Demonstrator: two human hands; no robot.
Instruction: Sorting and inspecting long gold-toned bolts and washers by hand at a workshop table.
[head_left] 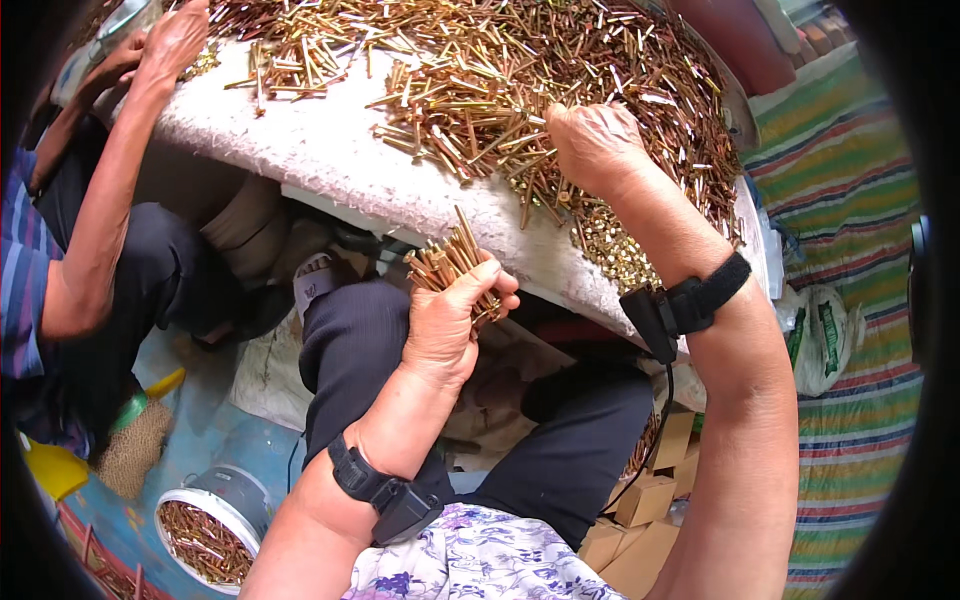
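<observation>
My left hand (448,322) is closed around a bundle of long brass-coloured bolts (440,266), held over my lap just off the table's near edge. Their heads and shanks stick out above the thumb. Over on the right, my right hand (598,148) rests at a wide heap of loose bolts (470,60), its fingers curled in. Its fingertips are mostly hidden, so what they grip cannot be made out. Nearer me than that hand lies a patch of small brass-coloured pieces (612,245), perhaps nuts.
The table has a pale, fuzzy cover (300,160). At the far left another person's hand (178,42) works at the heap's edge. A bucket of bolts (205,540) stands on the floor, lower left. Cardboard boxes (640,505) lie beside my leg; striped sheeting (850,230) covers the right.
</observation>
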